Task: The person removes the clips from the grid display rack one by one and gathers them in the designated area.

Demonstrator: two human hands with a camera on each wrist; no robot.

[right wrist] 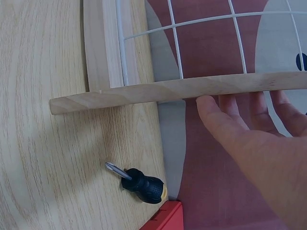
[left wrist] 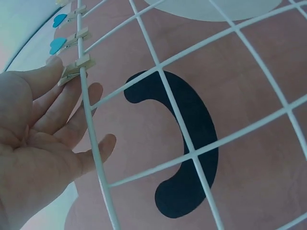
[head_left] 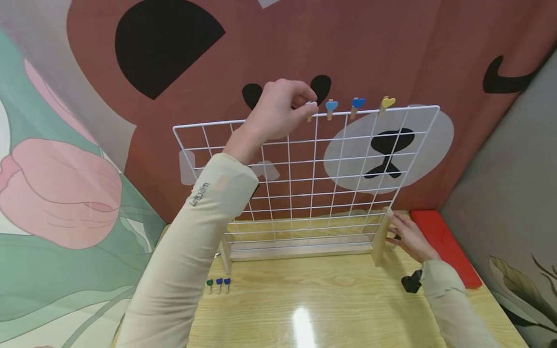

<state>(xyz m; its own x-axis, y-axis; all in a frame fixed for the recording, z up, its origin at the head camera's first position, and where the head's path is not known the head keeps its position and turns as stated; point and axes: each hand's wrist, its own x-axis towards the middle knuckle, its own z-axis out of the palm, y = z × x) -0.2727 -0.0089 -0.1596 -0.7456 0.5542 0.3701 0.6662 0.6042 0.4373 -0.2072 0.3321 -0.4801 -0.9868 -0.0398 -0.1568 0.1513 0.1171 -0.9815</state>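
My left hand [head_left: 283,108] is at the top wire of a white wire grid panel [head_left: 304,195], pinching a small wooden clothespin [left wrist: 76,69] between thumb and fingers. A pale heart [head_left: 312,106] shows on this clothespin in the head view. To its right, clothespins with a light blue heart [head_left: 331,105], a blue heart [head_left: 358,103] and a yellow heart [head_left: 388,102] stand along the same wire. Down at the right side, my right hand [head_left: 409,237] touches the wooden side post [right wrist: 192,88] of the stand with its fingertips, the fingers only slightly bent.
Three small clips [head_left: 219,284] with green and blue hearts lie on the wooden table [head_left: 278,295] at left. Behind the right post are a black-handled screwdriver [right wrist: 146,186] and a red case [head_left: 448,246]. A printed bear curtain [head_left: 370,43] hangs close behind the grid.
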